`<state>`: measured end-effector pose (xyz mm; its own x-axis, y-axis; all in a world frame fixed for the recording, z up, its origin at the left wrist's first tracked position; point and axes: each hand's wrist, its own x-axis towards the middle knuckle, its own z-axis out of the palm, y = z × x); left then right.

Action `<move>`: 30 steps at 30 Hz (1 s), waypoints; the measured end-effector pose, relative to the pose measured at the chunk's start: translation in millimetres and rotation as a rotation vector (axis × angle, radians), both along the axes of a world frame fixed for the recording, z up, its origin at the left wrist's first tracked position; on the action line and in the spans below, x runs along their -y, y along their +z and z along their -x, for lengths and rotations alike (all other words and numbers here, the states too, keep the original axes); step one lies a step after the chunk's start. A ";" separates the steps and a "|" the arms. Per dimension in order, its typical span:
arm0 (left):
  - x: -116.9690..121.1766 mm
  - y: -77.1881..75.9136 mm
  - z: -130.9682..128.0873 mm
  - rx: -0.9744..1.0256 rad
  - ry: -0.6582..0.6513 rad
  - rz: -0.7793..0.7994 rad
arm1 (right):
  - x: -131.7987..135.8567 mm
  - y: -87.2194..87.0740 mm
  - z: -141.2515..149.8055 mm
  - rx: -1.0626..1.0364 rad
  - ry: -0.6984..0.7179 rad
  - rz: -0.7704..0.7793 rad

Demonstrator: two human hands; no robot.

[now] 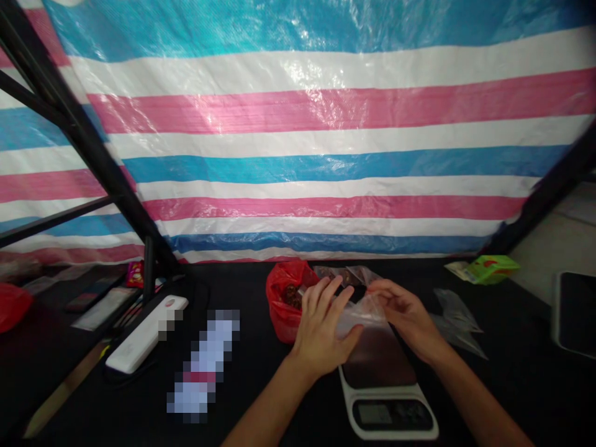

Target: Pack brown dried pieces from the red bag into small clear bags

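Note:
A clear plastic bag [365, 316] stands on a white kitchen scale [386, 413], with dark brown contents [377, 357] filling its lower part. My left hand [321, 326] grips the bag's upper left side, its thumb lying across the plastic. My right hand [400, 310] pinches the upper right edge of the bag's mouth. Just beyond my left hand sits a red plastic bag [282, 304] holding dark lumps. Small clear packets with dark contents [347, 275] lie behind my hands.
Empty-looking clear bags [456, 323] and a green packet [488, 270] lie to the right on the black tabletop [512, 385]. A white power bank [146, 335] and a blurred object [202, 366] lie left. A striped tarp [298, 167] hangs behind.

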<state>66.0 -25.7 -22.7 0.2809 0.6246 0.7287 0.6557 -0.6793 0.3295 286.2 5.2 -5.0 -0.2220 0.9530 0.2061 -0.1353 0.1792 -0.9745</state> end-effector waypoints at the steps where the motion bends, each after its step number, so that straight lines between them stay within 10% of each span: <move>1: -1.0 -1.7 0.8 -0.036 0.001 0.053 | 1.1 -1.7 3.8 0.001 0.019 -0.002; 10: -8.3 -12.2 3.3 -0.061 0.160 0.297 | -6.0 -3.8 12.8 0.168 -0.268 -0.209; 21: -6.1 -0.5 8.2 0.188 -0.070 0.116 | 12.1 -0.7 10.5 0.094 0.076 -0.227; 26: -27.4 1.9 34.5 0.661 0.414 0.191 | -4.3 1.3 15.0 0.222 -0.011 -0.218; 30: -43.8 12.3 72.3 0.675 0.794 0.481 | -27.8 21.0 53.2 0.577 0.133 -0.315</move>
<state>-6.3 18.2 -10.4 -0.6743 0.7053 0.2189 0.4341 0.1389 0.8901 232.9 33.0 16.0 -0.4911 0.8239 0.2830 0.3515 0.4847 -0.8010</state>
